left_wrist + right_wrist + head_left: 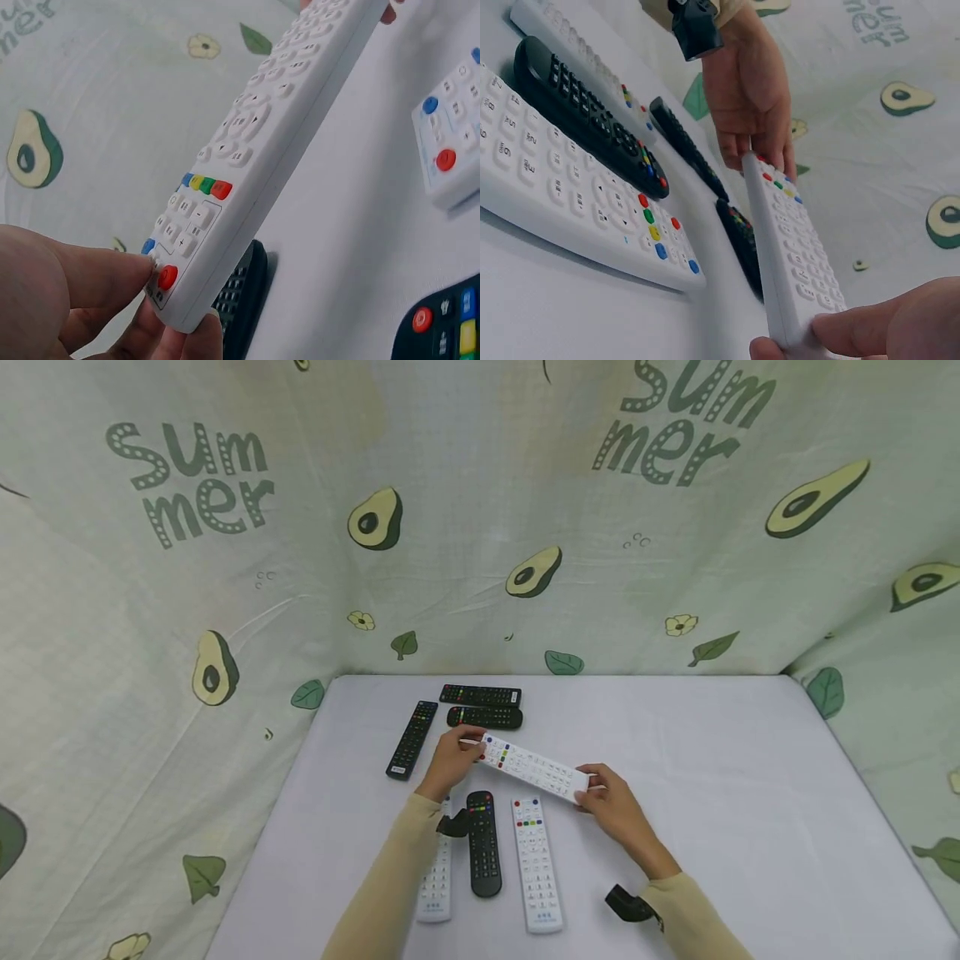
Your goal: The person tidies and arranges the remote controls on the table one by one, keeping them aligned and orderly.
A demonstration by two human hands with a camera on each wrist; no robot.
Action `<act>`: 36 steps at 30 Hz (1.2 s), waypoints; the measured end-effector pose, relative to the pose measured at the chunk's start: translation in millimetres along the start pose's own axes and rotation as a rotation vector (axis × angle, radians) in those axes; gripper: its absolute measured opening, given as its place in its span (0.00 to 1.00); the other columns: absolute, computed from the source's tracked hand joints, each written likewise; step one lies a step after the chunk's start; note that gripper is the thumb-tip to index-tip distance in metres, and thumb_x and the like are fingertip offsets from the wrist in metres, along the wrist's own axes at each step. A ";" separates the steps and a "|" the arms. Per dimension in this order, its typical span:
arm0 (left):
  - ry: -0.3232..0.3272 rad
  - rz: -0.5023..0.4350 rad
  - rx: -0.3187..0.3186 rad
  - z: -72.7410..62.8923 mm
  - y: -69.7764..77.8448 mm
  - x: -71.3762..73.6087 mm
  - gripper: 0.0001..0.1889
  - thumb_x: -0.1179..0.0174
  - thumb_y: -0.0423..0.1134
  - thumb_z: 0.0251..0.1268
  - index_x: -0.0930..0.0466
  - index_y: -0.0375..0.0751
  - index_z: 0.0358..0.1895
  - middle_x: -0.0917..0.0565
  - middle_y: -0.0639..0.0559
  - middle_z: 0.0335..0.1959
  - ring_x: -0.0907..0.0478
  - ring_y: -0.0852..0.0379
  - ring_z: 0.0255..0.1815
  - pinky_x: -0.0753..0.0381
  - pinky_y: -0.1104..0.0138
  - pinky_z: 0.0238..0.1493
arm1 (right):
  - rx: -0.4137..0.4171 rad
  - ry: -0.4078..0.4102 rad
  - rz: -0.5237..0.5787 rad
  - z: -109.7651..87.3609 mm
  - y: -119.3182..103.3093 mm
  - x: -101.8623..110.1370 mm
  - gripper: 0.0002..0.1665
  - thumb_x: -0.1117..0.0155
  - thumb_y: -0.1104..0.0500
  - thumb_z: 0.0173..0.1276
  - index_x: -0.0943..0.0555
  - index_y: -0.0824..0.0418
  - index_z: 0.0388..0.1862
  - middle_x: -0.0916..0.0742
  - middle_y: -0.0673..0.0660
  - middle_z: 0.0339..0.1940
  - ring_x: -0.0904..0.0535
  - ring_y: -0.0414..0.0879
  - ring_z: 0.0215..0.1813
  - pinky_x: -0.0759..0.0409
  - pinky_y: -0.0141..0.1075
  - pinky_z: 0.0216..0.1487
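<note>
Both hands hold one white remote control (pixel 534 767) above the table, tilted with its button face up. My left hand (pixel 454 760) pinches the end with the red and blue buttons, thumb on top and fingers beneath, as the left wrist view shows. At the opposite end, my right hand (pixel 611 802) grips it between thumb and fingers. Nearer me on the table lie a black remote (pixel 483 843) and a second white remote (pixel 537 864). A third white remote (pixel 435 885) is partly hidden by the left forearm.
Behind the hands, two black remotes (pixel 480 696) (pixel 484 718) lie crosswise, one in front of the other. Another black remote (pixel 412 740) slants at their left. A white cloth covers the table (pixel 720 777). A printed curtain (pixel 457 610) hangs along its back and sides.
</note>
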State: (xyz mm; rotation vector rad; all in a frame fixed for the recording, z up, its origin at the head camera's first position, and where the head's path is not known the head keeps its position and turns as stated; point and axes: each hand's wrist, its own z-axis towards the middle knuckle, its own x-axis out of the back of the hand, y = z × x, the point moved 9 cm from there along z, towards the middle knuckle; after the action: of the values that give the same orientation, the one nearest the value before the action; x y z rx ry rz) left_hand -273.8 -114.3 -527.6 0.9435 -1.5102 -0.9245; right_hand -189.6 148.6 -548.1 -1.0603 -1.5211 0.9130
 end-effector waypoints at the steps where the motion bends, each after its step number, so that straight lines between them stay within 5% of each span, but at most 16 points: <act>1: -0.015 -0.002 -0.004 -0.5 1.7 -2.5 0.15 0.39 0.28 0.75 0.18 0.31 0.61 0.17 0.38 0.56 0.17 0.51 0.47 0.13 0.62 0.48 | -0.007 -0.005 -0.005 -3.5 1.1 1.3 0.26 0.37 0.73 0.73 0.27 0.73 0.68 0.20 0.66 0.51 0.16 0.49 0.47 0.11 0.35 0.47; 11: -0.190 -0.047 -0.022 -5.1 9.6 -27.1 0.16 0.40 0.29 0.77 0.18 0.31 0.62 0.17 0.39 0.57 0.20 0.54 0.46 0.15 0.45 0.56 | -0.082 -0.039 0.103 -32.4 20.3 10.3 0.27 0.39 0.74 0.74 0.30 0.74 0.70 0.20 0.64 0.50 0.15 0.48 0.50 0.11 0.36 0.48; 19: -0.286 -0.010 -0.052 -7.4 18.1 -44.8 0.16 0.40 0.30 0.77 0.18 0.31 0.62 0.15 0.41 0.56 0.18 0.55 0.45 0.14 0.47 0.56 | -0.166 -0.049 0.190 -50.8 35.6 14.4 0.28 0.38 0.74 0.72 0.32 0.73 0.69 0.21 0.64 0.53 0.15 0.49 0.52 0.10 0.37 0.50; 25: -0.343 0.038 -0.086 -9.9 30.2 -60.6 0.15 0.40 0.29 0.76 0.16 0.31 0.61 0.14 0.40 0.56 0.19 0.54 0.46 0.14 0.45 0.56 | -0.181 -0.129 0.202 -65.6 44.1 11.3 0.28 0.33 0.72 0.70 0.33 0.75 0.65 0.20 0.64 0.54 0.16 0.49 0.51 0.11 0.38 0.49; 32: -0.417 0.118 -0.110 -10.6 38.0 -80.9 0.14 0.40 0.31 0.78 0.14 0.35 0.60 0.14 0.45 0.56 0.19 0.57 0.48 0.17 0.66 0.47 | -0.191 -0.219 0.147 -77.3 50.4 6.1 0.32 0.30 0.68 0.69 0.31 0.76 0.67 0.18 0.62 0.53 0.16 0.48 0.49 0.12 0.36 0.47; 36: -0.448 0.135 -0.121 -11.8 40.7 -91.6 0.14 0.41 0.31 0.79 0.14 0.36 0.60 0.14 0.46 0.55 0.20 0.59 0.46 0.19 0.69 0.45 | -0.167 -0.259 0.118 -82.8 49.4 3.7 0.34 0.30 0.68 0.67 0.32 0.78 0.68 0.18 0.62 0.52 0.16 0.49 0.46 0.13 0.35 0.45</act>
State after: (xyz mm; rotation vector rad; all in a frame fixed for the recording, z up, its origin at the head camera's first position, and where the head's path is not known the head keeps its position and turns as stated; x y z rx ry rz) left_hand -255.8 -15.1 -523.0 0.5593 -1.8423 -1.1649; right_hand -100.3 170.4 -577.4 -1.1979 -1.7885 1.0513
